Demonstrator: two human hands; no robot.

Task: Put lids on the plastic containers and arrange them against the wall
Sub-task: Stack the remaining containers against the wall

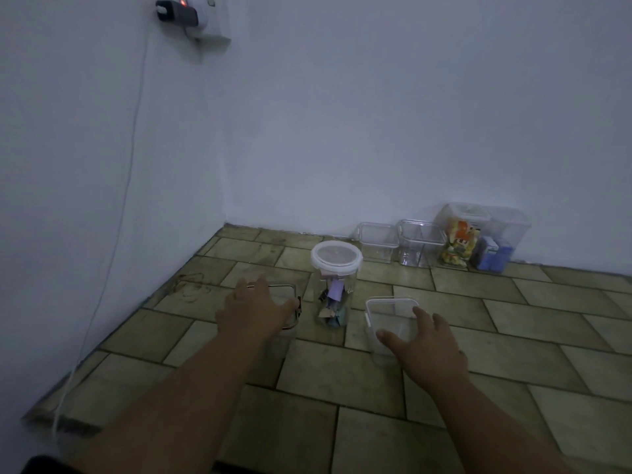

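On the tiled floor stand three clear plastic containers near me. My left hand [254,307] lies spread over the top of a square container with a dark-edged lid [285,302]. A round jar [336,285] with a white-rimmed lid and paper scraps inside stands between my hands. My right hand [425,342] reaches with relaxed fingers over the rim of a square lidless container [386,314], touching or just above it. Against the far wall stand several containers: two empty clear ones [378,241] [421,242] and two with coloured contents [460,236] [502,242].
White walls meet in a corner at the back left. A white cable [116,234] hangs from a wall socket with a plugged charger [178,12] down to the floor. Thin wire loops [189,285] lie on the tiles at left. Bare tiles stretch to the right.
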